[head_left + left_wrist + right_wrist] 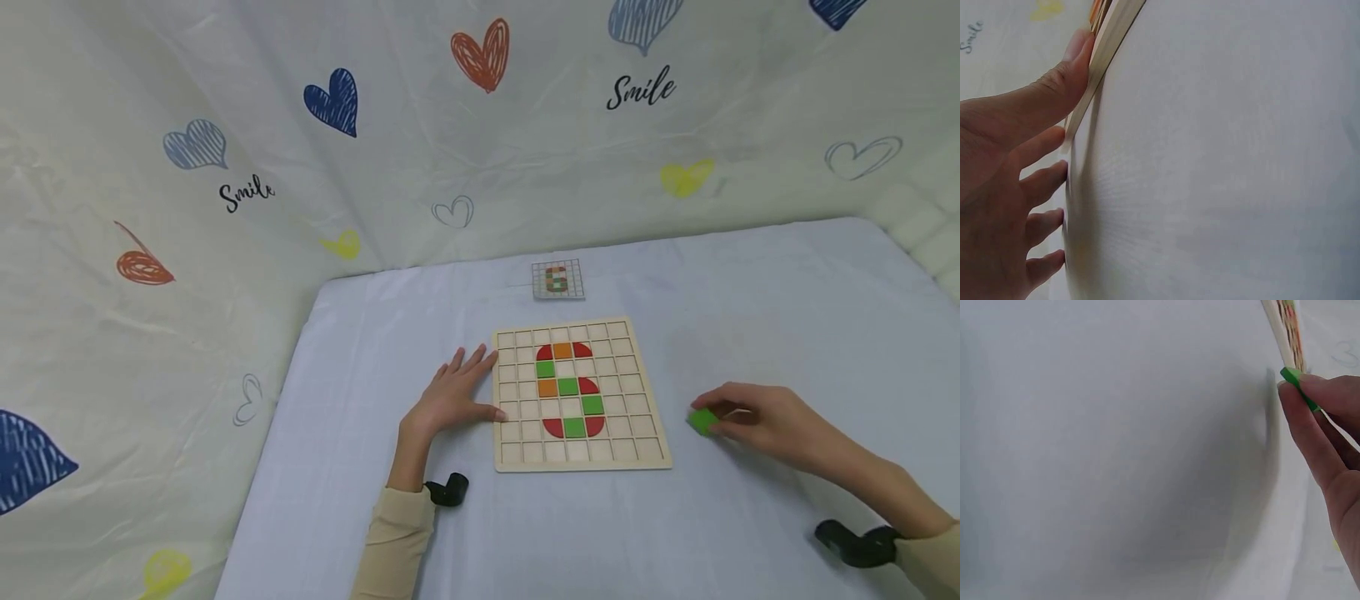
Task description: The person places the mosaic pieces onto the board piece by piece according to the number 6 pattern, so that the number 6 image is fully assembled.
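Note:
A square wooden grid board (654,442) lies on the table. Red rounded tiles, orange squares (547,388) and green squares (567,387) form an S-like figure in its cells. My left hand (448,400) touches the board's left edge with its fingers spread, the thumb (1075,69) resting on the rim. To the right of the board, my right hand (765,421) pinches a green square tile (702,421) between thumb and fingers. In the right wrist view this green tile (1299,387) is seen nearly edge-on, held above the white cloth.
Behind the board lies a small pattern card (558,280) showing a similar coloured figure on a grid. White cloth (750,317) covers the table. A pale curtain (525,150) with printed hearts and "Smile" lettering hangs at the back and left. Black wrist devices (448,490) sit at both cuffs.

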A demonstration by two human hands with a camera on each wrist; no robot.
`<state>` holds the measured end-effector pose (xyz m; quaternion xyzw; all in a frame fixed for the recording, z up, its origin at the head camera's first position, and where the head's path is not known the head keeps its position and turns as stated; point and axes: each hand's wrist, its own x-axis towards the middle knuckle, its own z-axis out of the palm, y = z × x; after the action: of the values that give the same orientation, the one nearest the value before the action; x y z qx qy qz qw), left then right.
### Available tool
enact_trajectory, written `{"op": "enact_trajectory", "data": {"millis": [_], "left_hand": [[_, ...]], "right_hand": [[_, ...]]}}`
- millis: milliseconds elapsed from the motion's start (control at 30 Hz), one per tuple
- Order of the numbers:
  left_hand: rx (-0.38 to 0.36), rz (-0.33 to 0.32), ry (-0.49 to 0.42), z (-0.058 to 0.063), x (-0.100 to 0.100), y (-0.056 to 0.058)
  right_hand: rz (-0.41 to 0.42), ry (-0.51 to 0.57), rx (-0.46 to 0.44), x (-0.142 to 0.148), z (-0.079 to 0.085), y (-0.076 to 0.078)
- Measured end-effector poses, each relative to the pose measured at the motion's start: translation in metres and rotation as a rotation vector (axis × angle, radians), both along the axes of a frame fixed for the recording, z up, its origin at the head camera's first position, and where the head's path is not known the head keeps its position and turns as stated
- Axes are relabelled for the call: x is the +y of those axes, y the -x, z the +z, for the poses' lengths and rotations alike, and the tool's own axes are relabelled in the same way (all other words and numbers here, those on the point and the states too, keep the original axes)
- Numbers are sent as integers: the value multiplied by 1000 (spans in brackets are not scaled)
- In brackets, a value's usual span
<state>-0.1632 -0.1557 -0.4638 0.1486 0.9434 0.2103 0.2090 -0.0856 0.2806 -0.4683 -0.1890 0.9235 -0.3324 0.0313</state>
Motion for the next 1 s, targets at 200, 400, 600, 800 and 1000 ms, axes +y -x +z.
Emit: {"op": "enact_trajectory", "data": {"millis": [200,400,600,800,1000], "left_hand": [[4,-1,3,-2,-1,0],[5,3,0,-2,-1,1],[2,-7,7,-1,0,1],[6,-14,13,0,0,1],[2,-3,9,1,0,0]], "right_hand": [[-3,38,-9,-7,5,5],[-2,70,-50,-18,10,10],[-3,68,-69,-29,13,15],[18,77,-36,-44,13,22],[54,93,-13,-65,16,31]]}}
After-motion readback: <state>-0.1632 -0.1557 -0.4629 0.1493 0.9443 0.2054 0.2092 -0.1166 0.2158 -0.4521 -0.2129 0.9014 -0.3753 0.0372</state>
